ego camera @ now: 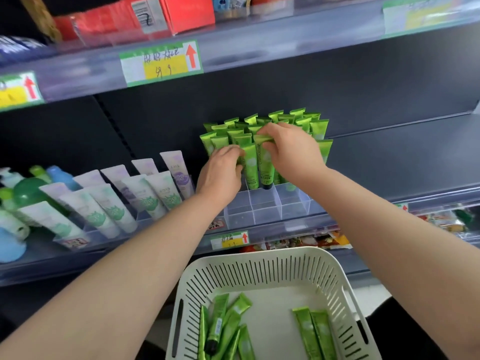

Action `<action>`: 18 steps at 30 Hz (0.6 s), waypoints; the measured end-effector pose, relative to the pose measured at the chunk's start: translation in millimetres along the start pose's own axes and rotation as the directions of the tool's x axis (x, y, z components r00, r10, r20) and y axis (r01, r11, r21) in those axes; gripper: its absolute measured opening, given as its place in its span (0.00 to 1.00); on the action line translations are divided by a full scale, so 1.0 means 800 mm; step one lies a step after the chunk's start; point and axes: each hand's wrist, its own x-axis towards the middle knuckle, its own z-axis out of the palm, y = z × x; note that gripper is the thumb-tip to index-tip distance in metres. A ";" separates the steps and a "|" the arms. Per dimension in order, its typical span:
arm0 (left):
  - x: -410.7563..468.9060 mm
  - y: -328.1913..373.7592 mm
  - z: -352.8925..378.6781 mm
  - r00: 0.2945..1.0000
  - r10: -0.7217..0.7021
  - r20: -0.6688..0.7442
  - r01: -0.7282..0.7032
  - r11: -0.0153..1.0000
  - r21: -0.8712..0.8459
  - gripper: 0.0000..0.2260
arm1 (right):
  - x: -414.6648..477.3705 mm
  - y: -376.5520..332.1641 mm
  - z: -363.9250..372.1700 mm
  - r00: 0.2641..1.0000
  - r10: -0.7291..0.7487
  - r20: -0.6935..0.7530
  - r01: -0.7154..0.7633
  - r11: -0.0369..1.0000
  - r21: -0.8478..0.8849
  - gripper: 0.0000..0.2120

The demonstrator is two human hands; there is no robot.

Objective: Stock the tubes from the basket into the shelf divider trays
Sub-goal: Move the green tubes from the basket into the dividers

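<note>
Several green tubes (298, 123) stand upright, caps down, in a clear divider tray (265, 206) on the middle shelf. My right hand (291, 152) pinches the crimped top of a green tube with a black cap (266, 165) that stands in a front cell of the filled rows. My left hand (220, 172) grips a neighbouring green tube (251, 167) just to its left. The tray's front row of cells holds nothing. Below, a white slotted basket (262, 266) holds several more green tubes (226, 326) lying flat.
White and lilac tubes (109, 203) lean in another tray to the left, with green and blue bottles (23, 193) beyond them. Price labels (161, 62) hang on the shelf edges. Red boxes (187, 11) sit on the upper shelf. Snack packets (324, 240) lie on the shelf below.
</note>
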 end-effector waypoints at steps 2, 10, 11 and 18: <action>-0.011 -0.009 -0.001 0.999 0.040 0.019 -0.041 0.999 0.014 0.13 | 0.008 -0.004 0.005 1.000 0.017 -0.013 -0.017 1.000 -0.006 0.14; -0.030 -0.020 -0.011 0.997 0.068 0.037 -0.069 0.998 0.005 0.12 | 0.018 0.007 0.044 0.986 0.105 0.131 -0.089 0.989 -0.117 0.15; -0.031 -0.019 -0.012 0.997 0.070 0.037 -0.070 0.998 0.003 0.12 | 0.016 0.010 0.049 0.984 0.105 0.141 -0.087 0.988 -0.130 0.15; -0.036 -0.023 -0.014 0.995 0.076 0.063 -0.077 0.997 0.017 0.13 | 0.011 0.011 0.059 0.987 0.066 0.150 -0.040 0.985 -0.170 0.19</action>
